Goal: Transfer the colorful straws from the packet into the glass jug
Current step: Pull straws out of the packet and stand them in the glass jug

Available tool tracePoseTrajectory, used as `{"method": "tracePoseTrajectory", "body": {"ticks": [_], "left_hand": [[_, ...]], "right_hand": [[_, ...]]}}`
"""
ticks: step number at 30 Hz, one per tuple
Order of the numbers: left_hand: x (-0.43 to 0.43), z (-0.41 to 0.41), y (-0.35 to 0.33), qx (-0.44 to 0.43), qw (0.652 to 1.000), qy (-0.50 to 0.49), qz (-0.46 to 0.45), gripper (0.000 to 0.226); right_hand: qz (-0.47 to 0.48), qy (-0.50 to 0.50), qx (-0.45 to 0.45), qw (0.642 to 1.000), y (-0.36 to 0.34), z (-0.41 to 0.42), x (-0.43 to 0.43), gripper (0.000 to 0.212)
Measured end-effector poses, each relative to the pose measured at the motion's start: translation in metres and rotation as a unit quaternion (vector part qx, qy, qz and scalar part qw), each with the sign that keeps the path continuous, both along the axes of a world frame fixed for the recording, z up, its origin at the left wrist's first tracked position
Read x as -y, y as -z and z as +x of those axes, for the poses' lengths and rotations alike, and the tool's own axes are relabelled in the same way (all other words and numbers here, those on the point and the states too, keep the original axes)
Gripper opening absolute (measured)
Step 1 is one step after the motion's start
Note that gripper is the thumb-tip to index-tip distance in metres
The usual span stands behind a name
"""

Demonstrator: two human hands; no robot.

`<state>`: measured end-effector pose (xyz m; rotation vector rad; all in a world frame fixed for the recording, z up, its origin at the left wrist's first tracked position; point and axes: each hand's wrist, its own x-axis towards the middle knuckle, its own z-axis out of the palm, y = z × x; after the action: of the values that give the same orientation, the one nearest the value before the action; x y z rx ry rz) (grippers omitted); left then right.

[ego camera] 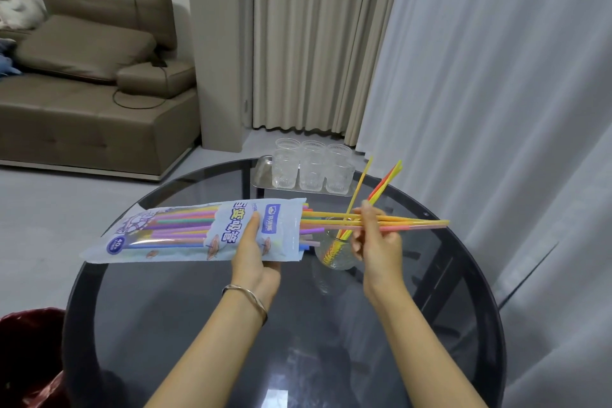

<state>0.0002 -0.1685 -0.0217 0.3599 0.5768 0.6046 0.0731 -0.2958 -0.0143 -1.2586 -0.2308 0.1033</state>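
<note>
Only readable print is on the packet (198,228), and it's turned sideways to you. Large blue Chinese characters run across its middle; "变吸管" reads clearly, the first character is partly cut off and I can't make it out. Near the open end there's a blue square logo panel with a small white emblem and white characters under it, too small to read. Beside that panel, a short line of small letters, blurred. At the closed end, a round blue badge shows "40" with tiny illegible text below. No other readable text anywhere in view.
</note>
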Motion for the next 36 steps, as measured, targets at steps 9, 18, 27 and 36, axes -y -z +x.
{"method": "tracePoseTrajectory", "body": {"ticks": [9,18,27,36], "left_hand": [[-0.029,0.012,-0.002,-0.016,0.999,-0.025,0.045,0.043],[-0.029,0.021,0.014,-0.035,0.997,-0.013,0.068,0.026],[-0.029,0.023,0.018,-0.035,0.997,0.001,0.068,0.012],[-0.021,0.022,0.013,-0.022,0.997,0.003,0.072,0.007]], "right_hand": [[-0.012,0.104,0.039,0.994,-0.016,0.046,0.028,0.032],[-0.29,0.06,0.159,0.942,-0.01,0.122,0.036,0.041],[-0.446,-0.073,0.141,0.881,0.005,0.134,0.018,0.036],[-0.505,0.075,0.123,0.851,0.005,0.127,0.034,0.048]]}}
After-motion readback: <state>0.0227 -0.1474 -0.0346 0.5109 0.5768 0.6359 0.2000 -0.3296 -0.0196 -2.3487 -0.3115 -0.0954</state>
